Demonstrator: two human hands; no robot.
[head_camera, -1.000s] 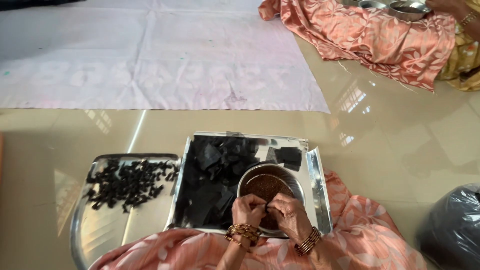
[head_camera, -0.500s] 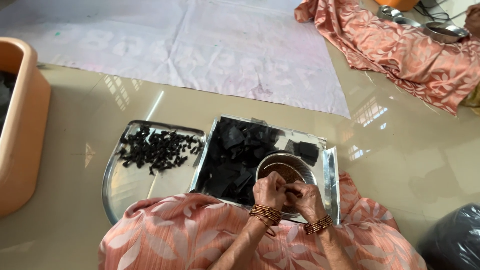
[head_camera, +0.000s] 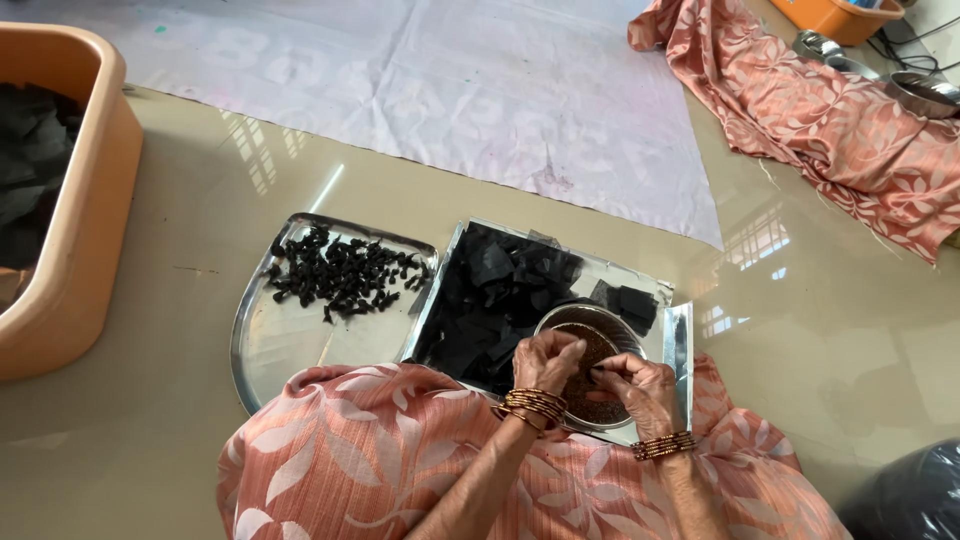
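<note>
Landmark: the steel bowl (head_camera: 592, 362) of brown grains, from which every place below is given.
Floor (head_camera: 820, 330): one glossy tiled floor, on which everything is set; one pale cloth sheet (head_camera: 450, 90) is spread well beyond the bowl.
Tub (head_camera: 70, 210): one orange tub, far left of the bowl, with black sheets inside.
Square tray (head_camera: 680, 340): one, directly under the bowl, heaped with black paper squares (head_camera: 500, 290); too many and too overlapped to be counted.
Round tray (head_camera: 290, 350): one, left of the bowl, bearing one pile of small dark rolled pieces (head_camera: 345, 272), also uncountable.
Hands: two, both over the bowl, each wrist ringed with bangles.
Left hand (head_camera: 545, 362): fingertips are pressed together on something small, which cannot be made out.
Right hand (head_camera: 635, 388): fingertips are pinched toward the left hand's, over the grains.
Step in hand: a small piece is judged to be filled or rolled above the bowl.
Next move: a steady, tight fingertip twist is called for, so no grains are spilled.
</note>
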